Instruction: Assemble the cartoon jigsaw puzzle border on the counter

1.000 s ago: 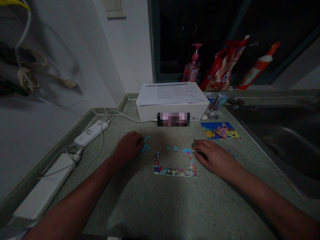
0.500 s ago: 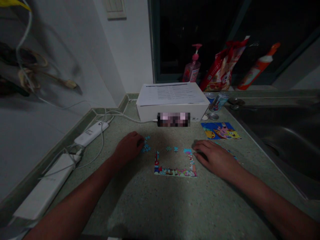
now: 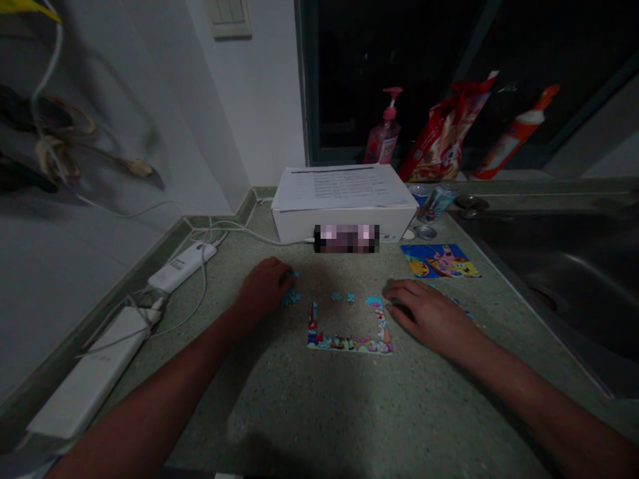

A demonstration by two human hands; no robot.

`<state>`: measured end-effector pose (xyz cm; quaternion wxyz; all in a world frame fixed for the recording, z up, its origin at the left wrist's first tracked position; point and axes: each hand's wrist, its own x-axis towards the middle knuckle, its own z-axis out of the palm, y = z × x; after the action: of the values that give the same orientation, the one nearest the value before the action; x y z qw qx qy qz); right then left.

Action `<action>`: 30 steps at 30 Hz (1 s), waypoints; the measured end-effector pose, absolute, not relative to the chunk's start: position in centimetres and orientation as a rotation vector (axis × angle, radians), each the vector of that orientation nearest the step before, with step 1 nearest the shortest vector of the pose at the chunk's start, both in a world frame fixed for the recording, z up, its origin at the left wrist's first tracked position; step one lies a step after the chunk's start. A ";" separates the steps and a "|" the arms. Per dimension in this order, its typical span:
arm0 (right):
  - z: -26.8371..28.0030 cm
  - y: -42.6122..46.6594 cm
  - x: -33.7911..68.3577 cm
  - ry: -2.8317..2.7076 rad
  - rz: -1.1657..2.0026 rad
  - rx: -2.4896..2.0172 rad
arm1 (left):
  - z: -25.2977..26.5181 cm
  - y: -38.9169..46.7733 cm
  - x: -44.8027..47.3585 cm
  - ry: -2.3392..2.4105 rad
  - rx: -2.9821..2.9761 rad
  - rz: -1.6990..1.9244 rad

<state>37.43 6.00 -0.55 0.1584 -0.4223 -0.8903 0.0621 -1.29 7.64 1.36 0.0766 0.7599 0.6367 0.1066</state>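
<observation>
On the counter lies a partly joined jigsaw puzzle point(image 3: 349, 343), its left, bottom and right edges forming a U-shaped border. My left hand point(image 3: 265, 285) is left of it, fingers bent and thumb apart, its fingertips at a small cluster of loose blue puzzle pieces point(image 3: 292, 297). The hand covers part of that cluster. Two single pieces point(image 3: 351, 297) lie above the border's gap. My right hand point(image 3: 424, 309) rests to the right, fingers stretched out and thumb apart, close to the border's blue top-right corner. More pieces point(image 3: 462, 308) show partly behind it.
A colourful cartoon picture card point(image 3: 442, 261) lies beyond my right hand, near the sink point(image 3: 559, 279). At the back stands a white box point(image 3: 344, 223) with a phone-like device against it and a can point(image 3: 438, 203) beside it. Power strips point(image 3: 100, 369) and cables run along the left.
My left hand has shifted slightly right and away from me, so its fingertips now reach the upper loose blue pieces. My right hand stays in place.
</observation>
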 end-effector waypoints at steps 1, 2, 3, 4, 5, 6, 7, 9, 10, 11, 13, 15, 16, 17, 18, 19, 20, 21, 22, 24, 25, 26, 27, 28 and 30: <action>-0.5 6.0 37.4 -2.548 0.177 -1.211 | 1.3 7.8 -1.2 1.904 2.282 0.315; -0.4 6.0 37.4 -2.550 0.174 -1.216 | 1.3 7.9 -1.1 1.898 2.287 0.309; -0.3 6.0 37.3 -2.552 0.170 -1.219 | 1.2 8.0 -1.0 1.889 2.293 0.305; -0.3 6.0 37.3 -2.555 0.167 -1.219 | 1.2 8.1 -0.9 1.876 2.301 0.301; -0.3 6.0 37.3 -2.558 0.164 -1.217 | 1.2 8.1 -0.9 1.857 2.314 0.296; -0.3 6.0 37.3 -2.561 0.161 -1.213 | 1.1 8.2 -0.9 1.836 2.328 0.291; -0.3 6.0 37.3 -2.565 0.158 -1.210 | 1.1 8.2 -0.8 1.812 2.344 0.289; -0.4 6.0 37.4 -2.568 0.153 -1.208 | 0.9 8.3 -0.8 1.770 2.376 0.300; -0.5 6.0 37.4 -2.566 0.151 -1.212 | 0.8 8.3 -0.8 1.753 2.390 0.313; -0.6 6.1 37.5 -2.564 0.151 -1.216 | 0.7 8.3 -0.8 1.734 2.406 0.328; -0.7 6.1 37.5 -2.567 0.157 -1.224 | 0.4 8.3 -0.8 1.689 2.437 0.357; -0.7 6.1 37.5 -2.574 0.165 -1.227 | 0.2 8.3 -0.7 1.646 2.460 0.376; -0.6 6.1 37.5 -2.576 0.169 -1.224 | 0.1 8.3 -0.7 1.627 2.467 0.380; -0.6 6.0 37.5 -2.574 0.172 -1.220 | 0.1 8.3 -0.6 1.613 2.469 0.383; -0.5 6.0 37.5 -2.569 0.175 -1.216 | 0.1 8.3 -0.6 1.604 2.467 0.388; -0.5 6.0 37.5 -2.562 0.176 -1.212 | 0.1 8.3 -0.5 1.596 2.461 0.396; -0.5 6.0 37.5 -2.555 0.176 -1.208 | 0.1 8.3 -0.5 1.592 2.452 0.406; -0.5 6.0 37.4 -2.548 0.174 -1.205 | 0.1 8.2 -0.5 1.590 2.443 0.419; -0.4 6.0 37.4 -2.543 0.173 -1.203 | 0.1 8.2 -0.5 1.591 2.433 0.434; -0.4 6.0 37.4 -2.539 0.173 -1.198 | 0.1 8.0 -0.5 1.596 2.420 0.458; -0.4 6.0 37.4 -2.540 0.173 -1.196 | 0.1 7.9 -0.5 1.604 2.416 0.464; -0.4 6.0 37.3 -2.542 0.173 -1.194 | 0.1 7.9 -0.5 1.613 2.413 0.464; -0.4 6.0 37.3 -2.545 0.170 -1.192 | 0.1 7.8 -0.5 1.624 2.408 0.457; -0.4 6.0 37.4 -2.548 0.165 -1.192 | 0.1 7.8 -0.4 1.634 2.404 0.448; -0.4 6.1 37.4 -2.551 0.152 -1.194 | 0.0 7.7 -0.4 1.640 2.403 0.434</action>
<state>37.37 6.07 -0.38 0.1595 -0.4179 -0.8928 0.0533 -0.41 7.71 0.05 0.0998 0.8128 0.5548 0.1469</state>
